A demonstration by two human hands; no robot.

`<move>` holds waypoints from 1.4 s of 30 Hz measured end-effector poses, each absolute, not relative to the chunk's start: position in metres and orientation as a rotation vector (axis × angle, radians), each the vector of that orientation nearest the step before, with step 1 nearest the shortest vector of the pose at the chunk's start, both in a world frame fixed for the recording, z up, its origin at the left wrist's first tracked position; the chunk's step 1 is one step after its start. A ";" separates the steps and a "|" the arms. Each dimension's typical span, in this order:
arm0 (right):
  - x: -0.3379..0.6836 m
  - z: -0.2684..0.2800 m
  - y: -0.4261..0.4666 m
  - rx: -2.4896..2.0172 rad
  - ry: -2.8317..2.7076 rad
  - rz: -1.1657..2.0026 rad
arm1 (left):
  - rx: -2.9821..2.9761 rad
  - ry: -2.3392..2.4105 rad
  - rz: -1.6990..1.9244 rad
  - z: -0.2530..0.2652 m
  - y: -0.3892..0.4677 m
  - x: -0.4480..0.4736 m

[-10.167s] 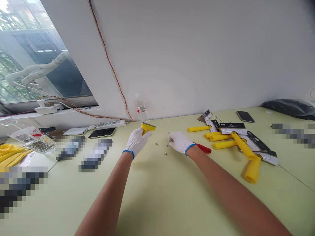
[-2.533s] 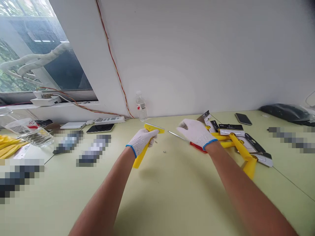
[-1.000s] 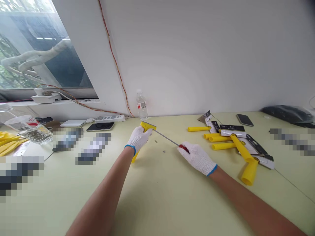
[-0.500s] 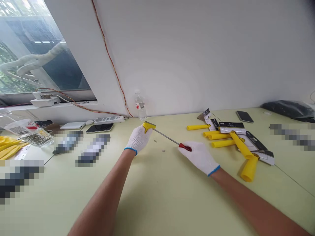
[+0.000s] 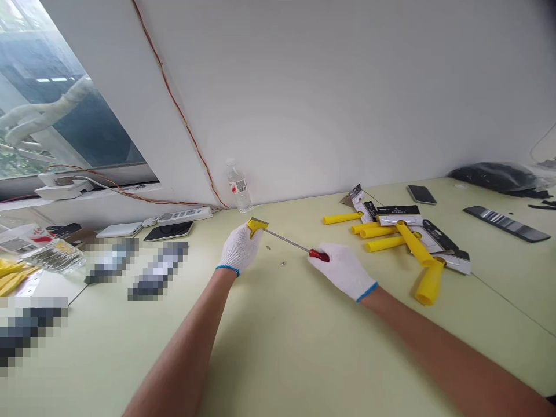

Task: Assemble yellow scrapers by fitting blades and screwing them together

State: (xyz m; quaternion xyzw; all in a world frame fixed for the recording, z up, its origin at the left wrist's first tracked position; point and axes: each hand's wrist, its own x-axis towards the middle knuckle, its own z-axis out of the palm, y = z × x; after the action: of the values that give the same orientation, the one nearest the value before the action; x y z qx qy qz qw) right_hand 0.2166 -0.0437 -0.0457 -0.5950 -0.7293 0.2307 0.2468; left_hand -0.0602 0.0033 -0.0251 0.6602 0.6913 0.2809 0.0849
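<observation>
My left hand [image 5: 237, 252], in a white knit glove with a blue cuff, is closed around a yellow scraper [image 5: 258, 225]. Only its wide head with a grey metal strip shows; the glove hides the rest. In my gloved right hand [image 5: 345, 271] is a red-handled screwdriver [image 5: 319, 255], held with the fingers wrapped about the handle. Its thin shaft slants up to the left, and the tip meets the scraper head. Below the shaft, a tiny screw-like metal piece [image 5: 283, 264] and a small flat grey piece [image 5: 268, 248] lie on the table.
Several yellow-handled scrapers [image 5: 419, 249] with black-and-white heads lie in a pile at right. Behind them are a phone [image 5: 421, 194] and a dark strip [image 5: 506, 223]. A water bottle [image 5: 238, 188] stands by the wall. A power strip [image 5: 185, 216] and another phone [image 5: 168, 231] lie at left.
The view has turned slightly right, so the things shift left in the picture. Both hands keep their holds, with the screwdriver tip still at the scraper head.
</observation>
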 end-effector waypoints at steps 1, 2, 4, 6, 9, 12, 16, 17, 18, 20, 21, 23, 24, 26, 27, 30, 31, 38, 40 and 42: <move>0.215 -0.048 -0.044 -1.606 -2.033 0.450 | 1.965 2.074 0.830 -0.025 0.003 -0.060; 0.214 -0.049 -0.044 -1.590 -2.052 0.356 | 1.964 2.083 0.824 -0.025 0.003 -0.059; 0.213 -0.049 -0.046 -1.563 -2.064 0.377 | 1.967 2.102 0.818 -0.024 0.002 -0.059; 0.214 -0.047 -0.048 -1.539 -2.079 0.520 | 1.990 2.109 0.807 -0.024 0.001 -0.058; 0.218 -0.044 -0.050 -1.481 -2.069 0.778 | 1.998 2.109 0.775 -0.025 0.001 -0.058; 0.220 -0.045 -0.048 -1.484 -2.020 0.760 | 1.978 2.112 0.750 -0.028 0.003 -0.059; 0.216 -0.050 -0.043 -1.518 -2.000 0.411 | 2.001 2.133 0.776 -0.032 0.009 -0.062; 0.215 -0.049 -0.043 -1.510 -1.996 0.367 | 2.000 2.139 0.786 -0.033 0.010 -0.063; 0.214 -0.049 -0.043 -1.505 -1.989 0.359 | 1.993 2.147 0.793 -0.034 0.011 -0.063; 0.212 -0.046 -0.045 -1.520 -1.979 0.515 | 1.963 2.162 0.793 -0.034 0.011 -0.063; 0.212 -0.045 -0.047 -1.536 -1.970 0.660 | 1.944 2.163 0.788 -0.034 0.011 -0.063; 0.213 -0.042 -0.050 -1.554 -1.962 0.966 | 1.914 2.145 0.780 -0.031 0.009 -0.061; 0.214 -0.041 -0.051 -1.557 -1.961 1.066 | 1.905 2.132 0.778 -0.030 0.008 -0.059; 0.215 -0.039 -0.052 -1.559 -1.953 1.038 | 1.899 2.115 0.779 -0.026 0.005 -0.057; 0.216 -0.038 -0.052 -1.560 -1.936 0.963 | 1.897 2.111 0.780 -0.024 0.004 -0.056; 0.214 -0.038 -0.051 -1.531 -1.886 0.686 | 1.882 2.109 0.786 -0.019 0.000 -0.053; 0.213 -0.038 -0.051 -1.499 -1.878 0.603 | 1.876 2.111 0.789 -0.018 -0.001 -0.052; 0.211 -0.036 -0.056 -1.414 -1.865 0.805 | 1.849 2.126 0.796 -0.012 -0.007 -0.048; 0.213 -0.036 -0.058 -1.482 -1.867 1.033 | 1.846 2.129 0.798 -0.012 -0.007 -0.048; 0.215 -0.036 -0.057 -1.498 -1.874 1.005 | 1.844 2.131 0.799 -0.012 -0.006 -0.048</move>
State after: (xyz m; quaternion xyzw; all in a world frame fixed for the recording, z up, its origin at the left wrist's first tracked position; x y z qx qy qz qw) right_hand 0.2146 -0.0572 -0.0357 -0.5550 -0.6942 0.3724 0.2671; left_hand -0.0479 -0.0064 -0.0118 0.6260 0.7233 0.2714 0.1059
